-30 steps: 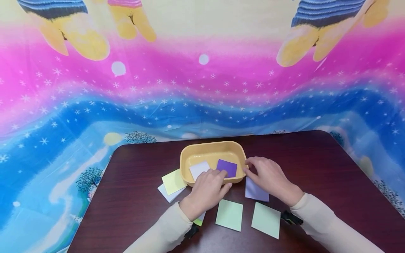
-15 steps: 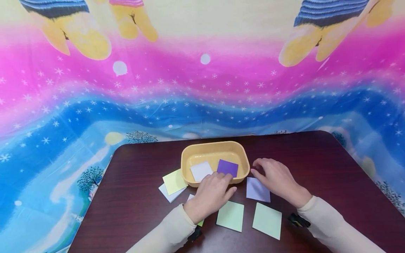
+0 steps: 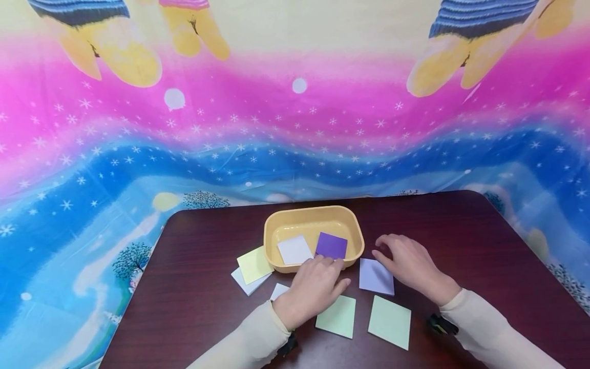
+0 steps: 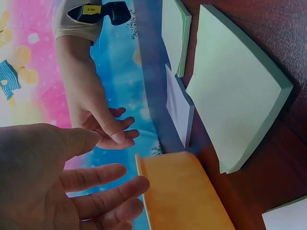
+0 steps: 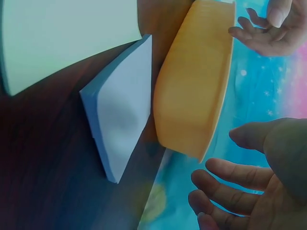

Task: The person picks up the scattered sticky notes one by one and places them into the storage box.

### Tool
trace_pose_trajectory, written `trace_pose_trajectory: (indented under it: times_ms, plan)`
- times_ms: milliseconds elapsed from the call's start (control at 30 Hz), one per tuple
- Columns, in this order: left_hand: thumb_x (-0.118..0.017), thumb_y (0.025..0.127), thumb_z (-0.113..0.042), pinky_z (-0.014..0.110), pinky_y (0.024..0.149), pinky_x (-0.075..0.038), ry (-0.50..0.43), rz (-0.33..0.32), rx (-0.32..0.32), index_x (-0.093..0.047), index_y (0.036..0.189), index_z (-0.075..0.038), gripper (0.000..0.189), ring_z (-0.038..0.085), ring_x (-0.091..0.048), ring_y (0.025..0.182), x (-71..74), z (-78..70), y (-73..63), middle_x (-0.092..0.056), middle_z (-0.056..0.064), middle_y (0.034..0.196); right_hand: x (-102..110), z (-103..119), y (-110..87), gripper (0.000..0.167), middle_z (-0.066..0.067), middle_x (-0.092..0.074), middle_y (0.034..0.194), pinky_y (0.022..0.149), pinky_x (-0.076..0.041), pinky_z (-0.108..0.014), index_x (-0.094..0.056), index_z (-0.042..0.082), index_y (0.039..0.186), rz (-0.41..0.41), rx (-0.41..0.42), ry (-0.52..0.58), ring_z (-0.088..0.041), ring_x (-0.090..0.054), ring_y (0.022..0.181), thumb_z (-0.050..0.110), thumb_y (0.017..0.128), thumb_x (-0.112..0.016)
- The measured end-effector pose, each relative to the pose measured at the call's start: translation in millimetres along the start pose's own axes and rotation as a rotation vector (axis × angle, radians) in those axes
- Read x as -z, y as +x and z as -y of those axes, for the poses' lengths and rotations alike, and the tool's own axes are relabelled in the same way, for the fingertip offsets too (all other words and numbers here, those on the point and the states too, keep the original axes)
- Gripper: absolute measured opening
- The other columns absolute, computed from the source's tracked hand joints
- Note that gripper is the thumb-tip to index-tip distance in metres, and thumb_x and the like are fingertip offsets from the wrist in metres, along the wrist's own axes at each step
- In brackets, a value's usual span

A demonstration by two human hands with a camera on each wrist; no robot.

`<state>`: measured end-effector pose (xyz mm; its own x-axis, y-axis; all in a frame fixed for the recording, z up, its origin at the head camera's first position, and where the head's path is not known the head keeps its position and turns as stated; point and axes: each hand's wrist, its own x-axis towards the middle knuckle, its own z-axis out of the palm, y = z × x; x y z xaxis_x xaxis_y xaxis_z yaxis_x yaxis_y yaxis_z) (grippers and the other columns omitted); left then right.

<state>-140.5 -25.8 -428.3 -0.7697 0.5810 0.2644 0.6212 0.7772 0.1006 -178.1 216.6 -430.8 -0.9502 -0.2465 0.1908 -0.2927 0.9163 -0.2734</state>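
Note:
A yellow plastic box (image 3: 276, 220) sits near the far side of the table, with a white sticky-note pad (image 3: 293, 249) and a purple pad (image 3: 334, 245) inside. My left hand (image 3: 313, 287) hovers at the box's front rim, its fingers loosely bent and holding nothing; in the left wrist view, its fingertips (image 4: 140, 185) overlap the rim. Right of the box, my right hand (image 3: 410, 260) is in the air with fingers relaxed and thumb apart. Close below it lies a lavender pad (image 3: 374, 279), seen also in the right wrist view.
Two pale green pads (image 3: 390, 322) lie toward the front of the dark table (image 3: 184, 287). Left of the box, a yellow pad (image 3: 253, 267) overlaps a white one (image 3: 246, 283). Another pale pad (image 3: 278, 290) is partly hidden by my left wrist. A printed cloth (image 3: 295, 143) hangs behind.
My right hand has drawn away from the box's right end, moving right. My left hand has shifted slightly right and toward me along the front rim, uncovering more of the pads inside.

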Motion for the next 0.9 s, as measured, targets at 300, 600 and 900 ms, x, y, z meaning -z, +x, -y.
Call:
trace_pose_trajectory:
  times_ms: [300, 600, 900]
  plan:
    - [-0.065, 0.097, -0.041, 0.029, 0.066, -0.048, 0.022, -0.010, -0.034, -0.069, 0.103, -0.018, 0.024, 0.017, -0.064, 0.080, -5.6, -4.3, -0.9, -0.072, -0.005, 0.088, -7, -5, -4.9, 0.021, -0.005, -0.072, 0.087, 0.058, -0.050, -0.034, -0.073, 0.008, 0.100, 0.023, -0.013, 0.000, -0.015, -0.057, 0.069, 0.025, 0.088, -0.077]
    - [-0.067, 0.095, -0.040, 0.027, 0.066, -0.047, 0.045, -0.037, -0.069, -0.066, 0.093, -0.020, 0.020, 0.014, -0.064, 0.078, -11.6, -7.8, -0.7, -0.066, -0.007, 0.080, -19, -11, -8.4, 0.019, -0.003, -0.070, 0.084, 0.061, -0.052, -0.035, -0.073, 0.009, 0.096, 0.038, -0.006, -0.003, -0.014, -0.060, 0.071, 0.024, 0.086, -0.079]
    - [-0.068, 0.094, -0.043, 0.026, 0.061, -0.042, 0.083, -0.049, -0.088, -0.065, 0.089, -0.021, 0.023, 0.014, -0.061, 0.073, -16.2, -10.8, -3.9, -0.065, -0.006, 0.077, -30, -14, -13.1, 0.026, -0.006, -0.071, 0.089, 0.062, -0.053, -0.034, -0.073, 0.007, 0.101, 0.076, -0.003, -0.024, -0.015, -0.061, 0.074, 0.025, 0.085, -0.080]
